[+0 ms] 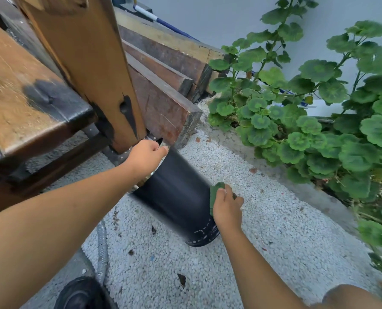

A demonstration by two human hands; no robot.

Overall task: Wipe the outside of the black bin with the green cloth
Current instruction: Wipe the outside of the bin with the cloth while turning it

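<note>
The black bin [176,197] is tilted, its base on the pebbled ground near me and its open top pointing away toward the wooden post. My left hand [146,156] grips the bin's upper rim, fingers curled over the edge. My right hand [227,208] holds the green cloth [215,194] against the bin's right side, near the lower half. White scuffs mark the bin's base.
A wooden bench [29,103] and a thick wooden post [89,63] stand at left. Stacked timber beams [163,97] lie behind the bin. Leafy green plants [308,121] fill the right side. A grey hose [102,248] and a dark shoe [80,295] are near the bottom.
</note>
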